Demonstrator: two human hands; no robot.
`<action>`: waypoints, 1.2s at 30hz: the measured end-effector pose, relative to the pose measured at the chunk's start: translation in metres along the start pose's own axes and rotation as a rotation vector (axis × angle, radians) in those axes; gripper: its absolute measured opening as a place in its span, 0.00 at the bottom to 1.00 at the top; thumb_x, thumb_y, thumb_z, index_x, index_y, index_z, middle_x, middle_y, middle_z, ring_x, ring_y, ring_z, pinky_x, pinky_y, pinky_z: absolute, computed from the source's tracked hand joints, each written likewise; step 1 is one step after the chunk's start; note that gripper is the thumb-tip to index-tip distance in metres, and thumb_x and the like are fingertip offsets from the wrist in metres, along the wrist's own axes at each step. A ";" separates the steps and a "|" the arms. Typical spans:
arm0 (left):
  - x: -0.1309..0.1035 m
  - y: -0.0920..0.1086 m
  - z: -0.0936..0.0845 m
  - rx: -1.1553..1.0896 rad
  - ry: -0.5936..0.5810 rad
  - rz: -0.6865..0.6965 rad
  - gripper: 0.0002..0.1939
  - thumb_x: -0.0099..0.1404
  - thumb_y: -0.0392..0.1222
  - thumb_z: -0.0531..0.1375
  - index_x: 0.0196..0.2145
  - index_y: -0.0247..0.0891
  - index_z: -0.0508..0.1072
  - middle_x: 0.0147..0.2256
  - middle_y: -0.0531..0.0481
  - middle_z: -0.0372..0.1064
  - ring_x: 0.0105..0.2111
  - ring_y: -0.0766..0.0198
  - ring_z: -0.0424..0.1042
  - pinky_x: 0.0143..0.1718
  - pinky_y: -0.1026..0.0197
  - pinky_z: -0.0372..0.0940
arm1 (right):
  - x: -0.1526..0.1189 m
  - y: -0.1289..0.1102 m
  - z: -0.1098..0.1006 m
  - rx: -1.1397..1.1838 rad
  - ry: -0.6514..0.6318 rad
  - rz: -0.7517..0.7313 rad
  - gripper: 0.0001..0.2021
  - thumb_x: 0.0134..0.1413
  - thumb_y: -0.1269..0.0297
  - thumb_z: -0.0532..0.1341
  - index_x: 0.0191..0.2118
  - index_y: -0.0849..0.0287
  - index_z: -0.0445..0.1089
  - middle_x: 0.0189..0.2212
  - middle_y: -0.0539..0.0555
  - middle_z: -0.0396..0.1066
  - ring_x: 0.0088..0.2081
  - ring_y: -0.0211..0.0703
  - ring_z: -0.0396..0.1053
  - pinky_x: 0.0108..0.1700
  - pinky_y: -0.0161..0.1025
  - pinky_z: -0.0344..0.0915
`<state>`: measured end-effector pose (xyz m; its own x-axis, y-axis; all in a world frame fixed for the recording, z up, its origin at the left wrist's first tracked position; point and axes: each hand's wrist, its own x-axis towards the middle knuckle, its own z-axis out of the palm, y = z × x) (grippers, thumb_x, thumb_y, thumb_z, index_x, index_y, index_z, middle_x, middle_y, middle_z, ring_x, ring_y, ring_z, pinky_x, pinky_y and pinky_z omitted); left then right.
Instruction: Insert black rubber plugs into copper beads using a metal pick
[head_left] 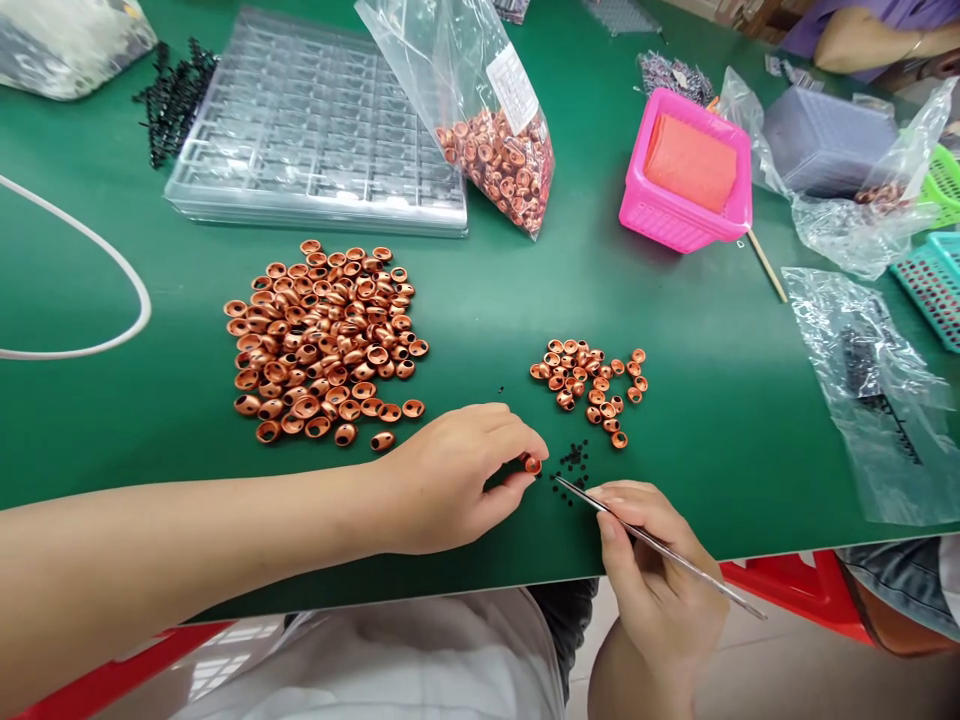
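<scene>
Between thumb and fingertips, my left hand [469, 480] pinches a small copper-coloured cup [532, 465] just above the table. My right hand [660, 570] is closed around metal tweezers [660, 545], whose tips point left at a scatter of tiny black pieces [575, 458]. The tips are near those pieces; whether they grip one I cannot tell. A big pile of copper-coloured cups with holes [322, 340] lies beyond my left forearm. Past the black pieces is a smaller group of the cups [589, 375].
Stacked clear plastic trays [300, 130] and a bag of copper cups [499, 160] stand at the back. A pink basket [686, 225] holds an orange-red block. Black parts [176, 95], a white cable [112, 255] and plastic bags [862, 400] lie around. Another person's arm [870, 40] rests far right.
</scene>
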<state>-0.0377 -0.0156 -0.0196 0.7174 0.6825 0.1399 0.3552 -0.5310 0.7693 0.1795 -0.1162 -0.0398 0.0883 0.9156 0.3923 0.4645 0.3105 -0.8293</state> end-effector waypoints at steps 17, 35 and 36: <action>-0.001 -0.003 0.002 -0.007 0.025 0.006 0.09 0.67 0.33 0.55 0.43 0.36 0.73 0.35 0.49 0.74 0.35 0.62 0.69 0.37 0.59 0.65 | -0.001 0.000 0.001 -0.044 -0.008 0.015 0.14 0.54 0.78 0.63 0.44 0.53 0.72 0.37 0.52 0.78 0.40 0.46 0.77 0.41 0.47 0.75; 0.000 -0.003 0.002 -0.011 0.027 0.005 0.08 0.67 0.33 0.56 0.42 0.36 0.73 0.35 0.49 0.74 0.35 0.62 0.69 0.37 0.59 0.65 | -0.002 0.000 0.005 -0.045 0.006 0.013 0.16 0.54 0.80 0.63 0.45 0.52 0.72 0.37 0.51 0.78 0.40 0.46 0.76 0.42 0.48 0.75; 0.000 -0.003 0.002 -0.009 0.028 0.005 0.08 0.67 0.33 0.56 0.42 0.36 0.73 0.35 0.49 0.74 0.35 0.62 0.69 0.37 0.59 0.65 | -0.002 0.000 0.006 -0.042 0.014 0.005 0.16 0.54 0.80 0.63 0.44 0.53 0.72 0.37 0.51 0.78 0.40 0.45 0.76 0.42 0.48 0.75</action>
<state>-0.0378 -0.0151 -0.0237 0.7024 0.6933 0.1610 0.3456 -0.5300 0.7744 0.1741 -0.1171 -0.0427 0.1032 0.9135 0.3936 0.5009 0.2942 -0.8140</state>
